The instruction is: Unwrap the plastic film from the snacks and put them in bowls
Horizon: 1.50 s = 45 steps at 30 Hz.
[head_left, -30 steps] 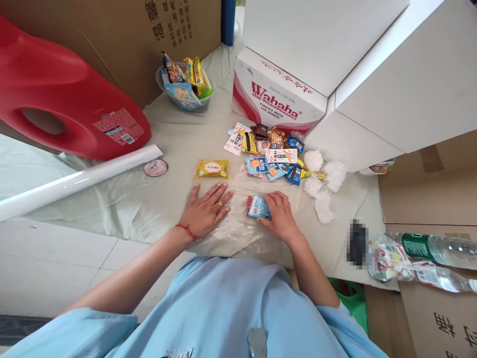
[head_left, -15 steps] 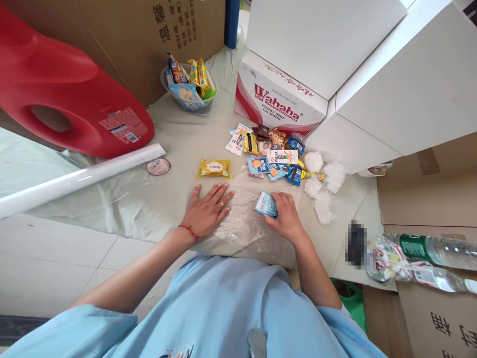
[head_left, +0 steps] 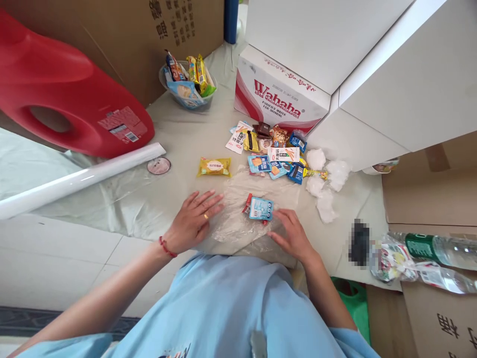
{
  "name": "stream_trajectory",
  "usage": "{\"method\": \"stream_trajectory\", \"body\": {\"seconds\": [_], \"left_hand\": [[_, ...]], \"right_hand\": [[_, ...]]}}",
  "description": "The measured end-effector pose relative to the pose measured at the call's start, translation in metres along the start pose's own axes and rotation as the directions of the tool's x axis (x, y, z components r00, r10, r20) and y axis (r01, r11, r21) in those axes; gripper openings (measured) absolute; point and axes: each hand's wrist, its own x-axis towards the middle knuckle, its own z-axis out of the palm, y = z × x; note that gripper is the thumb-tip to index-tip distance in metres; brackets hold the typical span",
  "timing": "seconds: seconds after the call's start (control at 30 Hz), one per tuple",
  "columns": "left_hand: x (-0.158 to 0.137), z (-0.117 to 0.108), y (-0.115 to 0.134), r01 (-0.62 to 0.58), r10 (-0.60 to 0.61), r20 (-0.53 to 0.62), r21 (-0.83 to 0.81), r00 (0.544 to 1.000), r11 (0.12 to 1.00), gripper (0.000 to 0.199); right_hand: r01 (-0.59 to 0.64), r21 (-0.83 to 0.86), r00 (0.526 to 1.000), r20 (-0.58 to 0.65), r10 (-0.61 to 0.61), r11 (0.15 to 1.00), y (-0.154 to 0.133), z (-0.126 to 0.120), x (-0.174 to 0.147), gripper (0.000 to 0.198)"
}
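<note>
A light-blue snack packet (head_left: 261, 208) lies on top of a red packet (head_left: 247, 203), both on a clear plastic bag (head_left: 231, 228) spread at the table's front. Just right of the blue packet is my right hand (head_left: 292, 231), fingers apart and holding nothing. My left hand (head_left: 196, 216), with a ring and a red bracelet, stretches its fingers over the bag's left edge. Beyond it sits a yellow snack packet (head_left: 214, 167). Farther back on the right is a pile of mixed snacks, among them a white packet (head_left: 283, 154) and a blue packet (head_left: 260, 163).
White crumpled balls (head_left: 327, 175) lie right of the pile. A Wahaba-type water carton (head_left: 279, 94) stands behind it. At the back left are a bowl of snacks (head_left: 190, 99), a red jug (head_left: 74, 89) and a white roll (head_left: 82, 176). Plastic bottles (head_left: 447, 249) lie at the right.
My right hand has let go of the light-blue packet, which now rests on the red one on the bag. My left hand has shifted left, nearer to me.
</note>
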Motion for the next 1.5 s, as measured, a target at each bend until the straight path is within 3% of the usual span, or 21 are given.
{"method": "stream_trajectory", "body": {"seconds": [0.07,0.13,0.3,0.4,0.5,0.67,0.73,0.8,0.9,0.97,1.03,1.13,1.2,1.3,1.5], "left_hand": [[-0.007,-0.007,-0.002,-0.096,0.105,0.142,-0.064,0.984,0.993,0.067],[-0.012,-0.008,-0.004,-0.116,0.139,0.247,-0.106,0.959,0.988,0.062],[-0.006,0.004,-0.015,-0.051,0.085,0.277,-0.127,0.957,0.991,0.027],[0.016,-0.002,-0.02,0.016,0.04,0.294,-0.184,0.955,0.983,0.032],[0.047,-0.016,-0.022,0.043,0.035,0.324,-0.229,0.946,0.972,0.036],[0.079,-0.029,-0.026,-0.024,0.099,0.378,-0.2,0.92,0.979,0.029],[0.078,-0.03,-0.026,-0.079,0.139,0.409,-0.16,0.902,0.984,0.028],[0.071,-0.03,-0.024,-0.098,0.144,0.451,-0.123,0.881,0.988,0.041],[0.054,-0.028,-0.017,-0.085,0.115,0.488,-0.085,0.865,0.993,0.071],[0.042,-0.024,-0.013,-0.083,0.103,0.481,-0.064,0.87,0.995,0.075],[0.032,-0.017,-0.011,-0.082,0.09,0.44,-0.036,0.894,0.996,0.063],[0.023,-0.006,-0.011,-0.081,0.083,0.333,-0.018,0.939,0.997,0.035],[0.021,-0.002,-0.009,-0.077,0.082,0.256,-0.031,0.963,0.997,0.029],[0.023,-0.005,-0.003,-0.06,0.068,0.163,-0.055,0.984,0.997,0.029],[0.051,-0.014,0.013,-0.039,0.044,0.067,-0.082,0.997,0.996,0.026]], "right_hand": [[0.019,0.061,0.997,0.078,-0.024,0.998,-0.003,-0.002,-0.03,0.049],[0.02,0.061,0.99,0.141,-0.029,0.998,-0.006,0.005,-0.055,0.047],[-0.062,0.023,0.995,0.078,0.06,0.998,-0.005,0.028,-0.076,0.019],[-0.099,0.099,0.993,0.076,0.091,0.99,-0.003,0.015,-0.062,0.022],[-0.14,0.136,0.986,0.108,0.126,0.981,-0.001,-0.016,-0.04,0.029],[-0.118,0.221,0.975,0.209,0.071,0.968,0.013,-0.053,-0.002,0.033],[-0.151,0.176,0.981,0.146,0.126,0.973,0.021,-0.05,0.011,0.031],[-0.185,0.09,0.979,0.099,0.176,0.979,0.028,-0.038,0.022,0.033],[-0.207,-0.037,0.963,0.167,0.21,0.978,0.03,-0.015,0.034,0.061],[-0.238,-0.115,0.947,0.194,0.257,0.964,0.029,-0.004,0.038,0.07],[-0.278,-0.157,0.936,0.18,0.304,0.948,0.029,0.0,0.039,0.066],[-0.295,-0.094,0.938,0.159,0.307,0.951,0.033,-0.005,0.041,0.034],[-0.272,0.023,0.952,0.153,0.266,0.962,0.035,-0.008,0.045,0.015],[-0.238,0.166,0.968,0.12,0.22,0.957,0.034,-0.007,0.056,0.017],[-0.254,0.176,0.958,0.179,0.222,0.951,0.033,0.017,0.084,0.016]]}}
